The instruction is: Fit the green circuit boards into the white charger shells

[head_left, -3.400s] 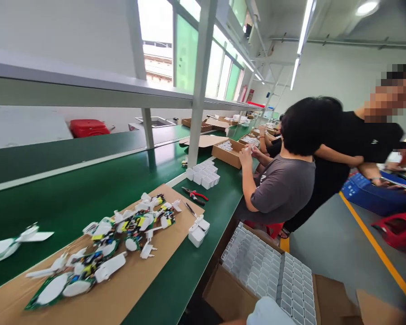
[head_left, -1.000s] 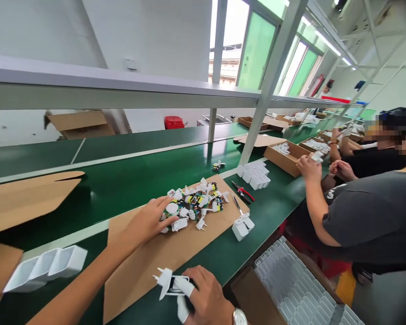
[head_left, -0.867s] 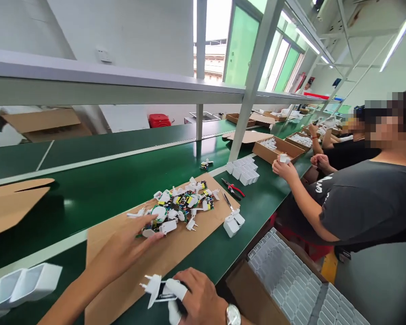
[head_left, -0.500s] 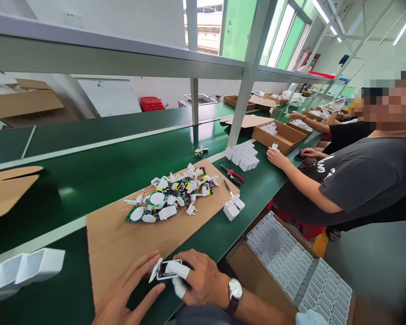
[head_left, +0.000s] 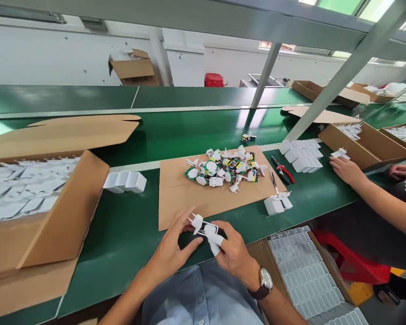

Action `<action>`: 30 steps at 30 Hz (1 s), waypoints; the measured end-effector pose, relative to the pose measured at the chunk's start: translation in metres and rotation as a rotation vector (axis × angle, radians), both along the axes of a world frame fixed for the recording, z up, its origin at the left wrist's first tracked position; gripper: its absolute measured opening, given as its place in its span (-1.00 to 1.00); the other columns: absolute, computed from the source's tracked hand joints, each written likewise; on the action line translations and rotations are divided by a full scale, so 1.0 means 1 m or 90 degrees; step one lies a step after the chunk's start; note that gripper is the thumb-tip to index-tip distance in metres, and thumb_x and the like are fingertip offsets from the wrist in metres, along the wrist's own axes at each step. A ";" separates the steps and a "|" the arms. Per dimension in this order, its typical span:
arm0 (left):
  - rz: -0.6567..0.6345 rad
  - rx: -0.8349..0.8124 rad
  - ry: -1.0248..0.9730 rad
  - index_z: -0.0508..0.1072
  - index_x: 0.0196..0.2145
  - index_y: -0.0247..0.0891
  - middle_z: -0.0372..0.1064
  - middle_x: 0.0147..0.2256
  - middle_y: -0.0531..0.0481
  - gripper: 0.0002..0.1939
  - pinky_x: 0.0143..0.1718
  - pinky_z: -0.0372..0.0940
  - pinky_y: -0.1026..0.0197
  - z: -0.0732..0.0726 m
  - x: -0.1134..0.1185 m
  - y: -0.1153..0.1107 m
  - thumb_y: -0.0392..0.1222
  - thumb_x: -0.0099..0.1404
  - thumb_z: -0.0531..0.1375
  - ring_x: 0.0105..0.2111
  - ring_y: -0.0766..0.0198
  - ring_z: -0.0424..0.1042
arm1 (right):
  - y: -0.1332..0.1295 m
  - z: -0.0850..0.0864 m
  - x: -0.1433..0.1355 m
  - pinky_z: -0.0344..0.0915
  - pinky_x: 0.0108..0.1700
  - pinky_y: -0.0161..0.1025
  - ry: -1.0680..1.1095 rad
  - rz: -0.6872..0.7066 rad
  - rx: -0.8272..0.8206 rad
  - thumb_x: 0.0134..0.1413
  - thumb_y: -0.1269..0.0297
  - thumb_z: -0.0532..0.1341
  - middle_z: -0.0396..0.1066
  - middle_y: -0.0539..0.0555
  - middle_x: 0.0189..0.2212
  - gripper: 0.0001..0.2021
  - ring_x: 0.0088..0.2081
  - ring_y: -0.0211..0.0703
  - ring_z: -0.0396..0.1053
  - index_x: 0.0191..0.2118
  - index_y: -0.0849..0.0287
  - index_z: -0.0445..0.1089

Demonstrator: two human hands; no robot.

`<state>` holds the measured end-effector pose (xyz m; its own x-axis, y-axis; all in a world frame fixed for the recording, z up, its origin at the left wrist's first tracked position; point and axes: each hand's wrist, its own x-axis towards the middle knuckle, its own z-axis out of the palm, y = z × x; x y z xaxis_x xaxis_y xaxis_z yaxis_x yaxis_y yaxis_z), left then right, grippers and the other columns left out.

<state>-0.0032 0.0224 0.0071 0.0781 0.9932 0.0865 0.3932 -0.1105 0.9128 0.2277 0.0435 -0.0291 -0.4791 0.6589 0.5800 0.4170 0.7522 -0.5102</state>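
My right hand (head_left: pixel 236 253), with white covers on its thumb and a finger, is closed on a white plug-in charger (head_left: pixel 197 222). The charger's pins point up to the left, and dark parts show inside its frame. My left hand (head_left: pixel 171 250) is at the charger's left side with thumb and fingers apart. Its fingertips are close behind the plug end; whether they touch is unclear. Beyond both hands, a pile of circuit boards with white plug pieces (head_left: pixel 219 167) lies on a cardboard sheet (head_left: pixel 176 198).
Red-handled pliers (head_left: pixel 283 170), tweezers (head_left: pixel 274 183) and white cases (head_left: pixel 274 205) lie to the right. More white cases (head_left: pixel 133 182) stand left, beside a box of white parts (head_left: pixel 62 225). A box of clear cases (head_left: pixel 301 266) sits below the edge. A co-worker's hand (head_left: pixel 347 169) is at right.
The view has swung left, showing the box of white parts. The charger's plug end, with its pins, now shows at the left where a flat white piece was seen before.
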 end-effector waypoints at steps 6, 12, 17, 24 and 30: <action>0.019 -0.070 -0.105 0.09 0.49 -0.09 0.35 0.35 -0.28 -0.24 0.25 0.50 -0.12 -0.013 0.005 -0.010 -0.10 0.46 0.28 0.16 0.03 0.58 | -0.002 0.004 0.001 0.60 -0.09 0.00 -0.042 0.026 -0.016 0.16 0.60 0.12 0.44 0.35 0.11 -0.38 0.06 0.11 0.48 0.33 0.16 0.32; 0.054 -0.102 -0.155 0.10 0.48 -0.12 0.43 0.30 -0.30 -0.23 0.27 0.48 -0.15 -0.027 0.007 -0.015 -0.01 0.45 0.29 0.23 -0.03 0.55 | 0.001 0.008 -0.003 0.57 -0.13 -0.01 -0.095 0.018 -0.009 0.14 0.58 0.13 0.43 0.35 0.07 -0.36 -0.01 0.11 0.44 0.35 0.20 0.30; 0.077 -0.094 -0.153 0.14 0.47 -0.09 0.46 0.27 -0.30 -0.19 0.25 0.51 -0.16 -0.036 0.009 -0.020 0.09 0.41 0.34 0.22 -0.09 0.56 | -0.001 0.013 -0.006 0.56 -0.09 -0.06 -0.086 0.014 -0.046 0.14 0.57 0.17 0.41 0.31 0.07 -0.44 -0.01 0.05 0.43 0.26 0.18 0.41; 0.102 0.152 -0.020 0.12 0.47 -0.06 0.48 0.24 -0.28 -0.20 0.26 0.48 -0.20 -0.019 0.024 -0.030 0.02 0.44 0.36 0.24 -0.11 0.53 | -0.011 0.026 -0.035 0.55 -0.04 -0.14 0.581 0.027 -0.720 0.23 0.16 0.37 0.57 0.08 -0.08 -0.73 -0.13 -0.11 0.53 0.01 0.06 0.56; 0.073 0.365 0.133 0.29 0.39 -0.10 0.53 0.13 -0.24 -0.38 0.08 0.55 -0.10 0.014 0.037 -0.015 -0.15 0.46 0.35 0.08 -0.06 0.58 | -0.014 0.033 -0.047 0.56 -0.20 -0.19 0.782 0.104 -1.012 0.11 0.13 0.40 0.62 0.05 -0.26 -0.69 -0.33 -0.14 0.55 -0.06 0.15 0.57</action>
<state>0.0335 0.0075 0.0210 0.0462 0.7964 0.6031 0.5956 -0.5066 0.6234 0.1809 0.0296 0.0037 -0.4552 0.8149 -0.3587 -0.6145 -0.5791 -0.5358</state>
